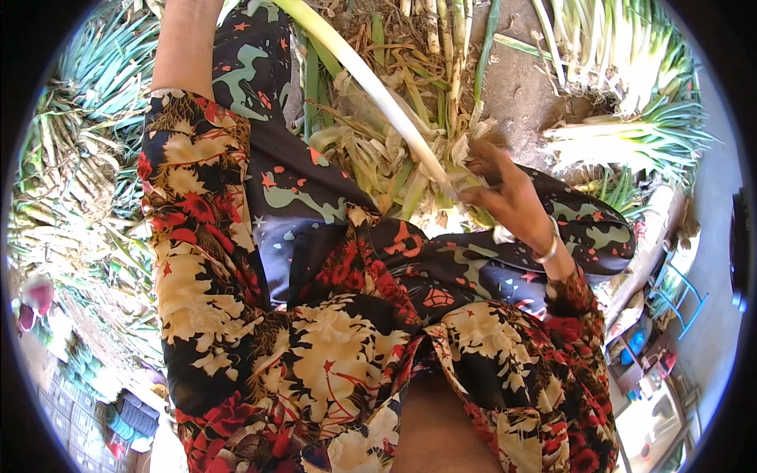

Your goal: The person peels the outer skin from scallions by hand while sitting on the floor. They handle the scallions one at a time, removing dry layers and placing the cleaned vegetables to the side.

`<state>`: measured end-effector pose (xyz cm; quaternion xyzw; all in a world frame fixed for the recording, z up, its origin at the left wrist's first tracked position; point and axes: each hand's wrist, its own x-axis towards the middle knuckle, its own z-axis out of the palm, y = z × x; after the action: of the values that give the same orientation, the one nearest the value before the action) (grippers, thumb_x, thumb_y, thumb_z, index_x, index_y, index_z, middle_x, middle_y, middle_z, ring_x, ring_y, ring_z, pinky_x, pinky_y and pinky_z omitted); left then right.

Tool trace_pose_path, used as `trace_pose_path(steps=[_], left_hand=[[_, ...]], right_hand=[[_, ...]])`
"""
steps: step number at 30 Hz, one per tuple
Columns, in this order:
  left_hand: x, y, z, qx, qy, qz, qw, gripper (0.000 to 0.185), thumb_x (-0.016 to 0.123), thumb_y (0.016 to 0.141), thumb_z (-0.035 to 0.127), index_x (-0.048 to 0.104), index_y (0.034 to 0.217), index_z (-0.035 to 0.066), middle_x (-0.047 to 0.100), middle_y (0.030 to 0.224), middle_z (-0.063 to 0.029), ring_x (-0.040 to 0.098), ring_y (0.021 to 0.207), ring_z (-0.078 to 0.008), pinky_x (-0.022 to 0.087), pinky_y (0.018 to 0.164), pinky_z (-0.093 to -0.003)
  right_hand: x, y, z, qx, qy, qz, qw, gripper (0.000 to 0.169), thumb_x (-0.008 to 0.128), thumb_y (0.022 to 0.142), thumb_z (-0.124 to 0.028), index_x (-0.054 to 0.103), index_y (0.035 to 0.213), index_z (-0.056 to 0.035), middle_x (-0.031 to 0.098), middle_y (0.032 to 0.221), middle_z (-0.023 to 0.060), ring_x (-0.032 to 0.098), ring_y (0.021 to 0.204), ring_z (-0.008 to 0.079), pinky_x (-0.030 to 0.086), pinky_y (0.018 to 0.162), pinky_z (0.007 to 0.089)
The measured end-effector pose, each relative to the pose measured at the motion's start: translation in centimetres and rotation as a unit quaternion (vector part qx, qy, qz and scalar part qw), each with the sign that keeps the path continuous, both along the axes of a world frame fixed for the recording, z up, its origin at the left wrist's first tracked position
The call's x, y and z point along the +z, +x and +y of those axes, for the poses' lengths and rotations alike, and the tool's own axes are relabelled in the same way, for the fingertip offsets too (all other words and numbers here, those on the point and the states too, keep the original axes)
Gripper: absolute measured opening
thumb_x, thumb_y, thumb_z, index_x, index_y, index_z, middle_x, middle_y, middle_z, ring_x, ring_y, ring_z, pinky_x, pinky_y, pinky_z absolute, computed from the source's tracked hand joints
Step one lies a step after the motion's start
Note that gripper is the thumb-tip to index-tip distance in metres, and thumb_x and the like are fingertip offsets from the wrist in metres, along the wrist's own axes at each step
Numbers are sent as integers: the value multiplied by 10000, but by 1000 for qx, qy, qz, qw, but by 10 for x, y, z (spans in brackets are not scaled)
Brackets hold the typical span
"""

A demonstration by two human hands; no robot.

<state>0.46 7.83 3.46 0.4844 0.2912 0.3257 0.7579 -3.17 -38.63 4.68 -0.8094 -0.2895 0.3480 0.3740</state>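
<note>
My left hand is out of view past the top edge; only the forearm and floral sleeve show. A long leek-like green onion [387, 103] slants down from the top, pale along its shaft, its root end close to my crossed legs. Beside that root end is my right hand [505, 192], with a pale bracelet on the wrist. Its fingers are spread and blurred, the thumb nearest the root tip; whether it touches is unclear. Peeled, yellowish outer leaves [378, 154] lie heaped under the stalk.
Untrimmed stalks [434, 35] lie at the top middle. Cleaned green onions [615, 139] are piled at upper right. More onions [77, 154] cover the left side. A person [38, 301] is at far left. A blue metal frame [680, 301] stands at right.
</note>
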Motion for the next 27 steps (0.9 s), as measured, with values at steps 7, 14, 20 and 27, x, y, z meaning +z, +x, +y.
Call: trace_pose_path(steps=[7, 14, 20, 27], left_hand=[[2, 9, -10, -18, -1, 0, 1000, 182, 571, 880, 165, 473, 744, 93, 404, 533, -5, 382, 413, -135, 324, 370, -263], [3, 25, -7, -19, -12, 14, 1000, 167, 592, 865, 151, 489, 748, 91, 416, 534, 1, 389, 416, -126, 318, 371, -254], [6, 31, -1, -35, -19, 29, 999, 155, 610, 852, 139, 504, 752, 89, 427, 536, 6, 395, 419, -118, 313, 371, -246], [23, 22, -29, -98, -92, -18, 991, 114, 625, 823, 104, 514, 850, 104, 418, 555, 32, 412, 453, -107, 311, 389, -240]], right_hand=[[10, -9, -6, -138, -61, 356, 922, 428, 701, 798, -267, 558, 1086, 15, 579, 814, 69, 490, 664, 77, 400, 540, 218], [74, -65, -106, -42, -45, 8, 998, 206, 666, 783, -178, 629, 913, -23, 624, 738, 128, 610, 656, 263, 450, 596, 310], [-1, 30, -22, 116, -80, -169, 976, 356, 609, 816, -220, 541, 1089, -1, 536, 1103, 221, 544, 963, 368, 460, 785, 428], [-172, 163, 59, -65, -214, -112, 968, 525, 618, 806, -439, 550, 1006, 42, 627, 885, 220, 605, 828, 360, 471, 754, 412]])
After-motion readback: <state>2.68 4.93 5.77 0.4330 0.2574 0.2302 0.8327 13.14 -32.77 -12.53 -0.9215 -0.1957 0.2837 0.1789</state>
